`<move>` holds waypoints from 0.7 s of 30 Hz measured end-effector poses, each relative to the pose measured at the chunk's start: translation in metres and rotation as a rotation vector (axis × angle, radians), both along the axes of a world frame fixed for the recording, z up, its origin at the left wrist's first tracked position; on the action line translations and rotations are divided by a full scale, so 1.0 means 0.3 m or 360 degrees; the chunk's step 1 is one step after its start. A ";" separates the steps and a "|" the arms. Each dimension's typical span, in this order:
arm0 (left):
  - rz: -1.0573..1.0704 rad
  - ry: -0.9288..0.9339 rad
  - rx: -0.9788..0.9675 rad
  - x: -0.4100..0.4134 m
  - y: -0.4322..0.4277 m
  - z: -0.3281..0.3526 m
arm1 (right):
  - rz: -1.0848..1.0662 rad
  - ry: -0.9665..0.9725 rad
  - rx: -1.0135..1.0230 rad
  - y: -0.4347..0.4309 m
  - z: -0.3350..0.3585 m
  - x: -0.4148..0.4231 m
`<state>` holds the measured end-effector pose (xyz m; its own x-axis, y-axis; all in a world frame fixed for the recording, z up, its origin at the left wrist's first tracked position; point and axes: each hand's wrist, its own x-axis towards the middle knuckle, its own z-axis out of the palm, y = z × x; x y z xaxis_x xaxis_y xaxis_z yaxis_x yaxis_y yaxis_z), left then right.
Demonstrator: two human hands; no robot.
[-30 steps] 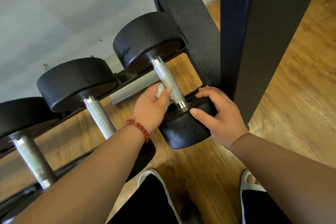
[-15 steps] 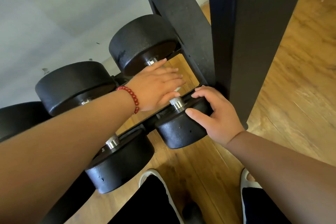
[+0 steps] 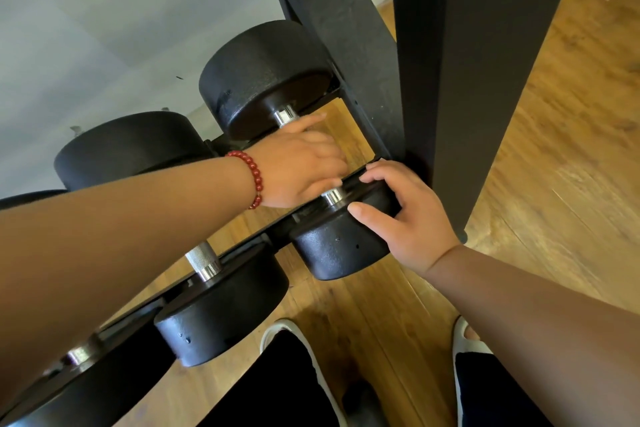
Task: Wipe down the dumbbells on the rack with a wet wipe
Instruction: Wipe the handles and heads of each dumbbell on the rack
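Three dumbbells [image 3: 341, 248] [image 3: 221, 310] [image 3: 86, 392]; two hands [image 3: 299, 166] [image 3: 414, 222] grip one

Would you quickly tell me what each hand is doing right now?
Left hand: wrapped round the dumbbell handle; no wipe visible.
Right hand: grips that dumbbell's near head.

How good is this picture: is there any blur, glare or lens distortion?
Head view: the wide-angle lens slants the rack post and swells the near forearms; the light is soft, with small glints on the dumbbell collar; the left hand looks slightly blurred, the right hand sharp.
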<state>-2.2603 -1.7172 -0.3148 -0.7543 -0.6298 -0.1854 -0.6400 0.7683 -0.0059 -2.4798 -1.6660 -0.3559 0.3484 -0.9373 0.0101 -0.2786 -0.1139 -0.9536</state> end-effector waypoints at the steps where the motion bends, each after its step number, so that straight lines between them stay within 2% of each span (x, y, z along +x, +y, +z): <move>1: -0.0026 -0.0015 0.0042 -0.013 0.007 -0.005 | 0.0001 0.0011 -0.0011 0.000 0.000 0.000; 4: -0.0024 -0.0148 0.0199 -0.016 -0.025 0.028 | -0.0001 -0.0011 -0.0008 0.000 -0.001 0.003; 8: 0.0015 -0.0166 0.0074 0.014 -0.063 0.031 | -0.0006 -0.0045 -0.0001 0.001 -0.002 0.003; 13: -0.0202 -0.0070 0.0054 0.010 -0.008 0.007 | 0.0003 -0.0005 -0.0021 -0.001 0.000 0.001; 15: -0.0081 -0.0176 0.0118 0.009 -0.044 0.041 | 0.0002 -0.0024 0.0001 0.000 0.000 0.002; 18: 0.0041 -0.0178 0.0033 -0.002 -0.070 0.053 | 0.0007 -0.0025 0.0025 0.001 0.002 0.001; 21: -0.0100 -0.0109 0.0035 -0.008 -0.027 0.019 | 0.0002 -0.0012 0.0010 0.001 0.002 0.001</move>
